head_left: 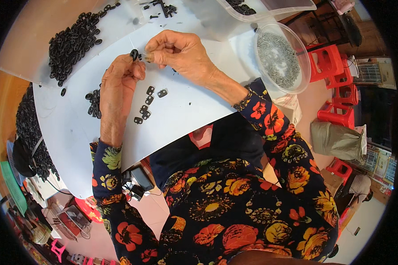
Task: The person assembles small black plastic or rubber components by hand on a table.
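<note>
On the far left, a dark heap of small pieces (pixel 28 128) lies beyond the white table (pixel 185 117), and nearer the hands a pile of black oval pieces (pixel 75 46) sits at the upper left, with 1 stray oval (pixel 63 92) just below it. A cluster of black pieces (pixel 93 105) lies right beside the left wrist. The left hand (pixel 118 79) is raised over the table, pinching 1 black piece (pixel 134 54) upright at its fingertips; this is the part being worked on. Below and right of that hand, about 6 flat black pieces with holes (pixel 144 109) lie loosely together on the tabletop. The right hand (pixel 179 55) comes in from the other side, thumb and forefinger drawn together just beside the held piece; a tiny dark bit shows between the 2 hands, but I cannot tell whether the right fingers grip it. Farther right stands a round clear tub (pixel 306 55) of small silvery parts (pixel 278 57). The step in hand looks like fitting something small to the held piece. As I judge it, the next move calls for a steady left pinch and fine, light alignment from the right fingertips.
</note>
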The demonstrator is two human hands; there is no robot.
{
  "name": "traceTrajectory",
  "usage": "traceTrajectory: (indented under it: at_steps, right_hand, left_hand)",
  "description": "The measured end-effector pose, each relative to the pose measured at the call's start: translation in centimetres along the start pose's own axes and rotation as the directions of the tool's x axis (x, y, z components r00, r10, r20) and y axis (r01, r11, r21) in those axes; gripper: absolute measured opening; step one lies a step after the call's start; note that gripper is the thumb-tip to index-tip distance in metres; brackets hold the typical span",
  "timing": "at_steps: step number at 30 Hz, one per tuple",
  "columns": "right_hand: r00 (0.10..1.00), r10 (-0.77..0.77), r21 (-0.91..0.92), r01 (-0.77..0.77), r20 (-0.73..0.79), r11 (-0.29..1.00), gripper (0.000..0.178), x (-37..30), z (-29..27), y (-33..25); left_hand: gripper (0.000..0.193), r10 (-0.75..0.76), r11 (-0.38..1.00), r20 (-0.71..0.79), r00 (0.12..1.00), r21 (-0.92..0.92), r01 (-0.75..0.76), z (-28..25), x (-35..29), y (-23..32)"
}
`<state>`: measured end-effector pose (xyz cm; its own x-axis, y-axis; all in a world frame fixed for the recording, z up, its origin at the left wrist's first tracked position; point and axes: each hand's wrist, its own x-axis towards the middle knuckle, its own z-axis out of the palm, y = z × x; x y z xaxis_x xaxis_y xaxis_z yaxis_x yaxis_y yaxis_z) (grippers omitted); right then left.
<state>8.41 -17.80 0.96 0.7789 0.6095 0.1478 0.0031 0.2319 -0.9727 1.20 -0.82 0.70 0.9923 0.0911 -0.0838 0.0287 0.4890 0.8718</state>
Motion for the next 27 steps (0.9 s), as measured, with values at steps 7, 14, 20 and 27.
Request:
traceTrajectory:
  at_steps: [7,14,20,27]
  right_hand:
    - [0.998,-0.049,-0.167,0.056,0.051,0.984,0.017,-0.1,0.5,-0.1]
    - [0.991,-0.134,-0.153,0.13,-0.012,0.98,0.017,0.0,0.6,0.6]
    - [0.987,-0.161,-0.155,0.157,-0.015,0.975,0.021,0.0,0.7,0.7]
    - [0.985,-0.171,-0.162,0.165,-0.025,0.973,0.021,-0.3,1.2,0.9]
  left_hand:
    - [0.019,-0.006,1.0,-0.02,1.0,0.002,0.006,0.4,-0.2,0.2]
    - [0.015,0.078,0.989,-0.051,0.996,0.128,-0.071,0.7,-0.3,-0.1]
    - [0.015,0.168,0.887,-0.002,0.986,0.437,-0.15,1.1,-0.7,0.4]
    - [0.022,0.141,0.8,0.013,0.99,0.588,-0.121,1.4,-0.9,0.7]
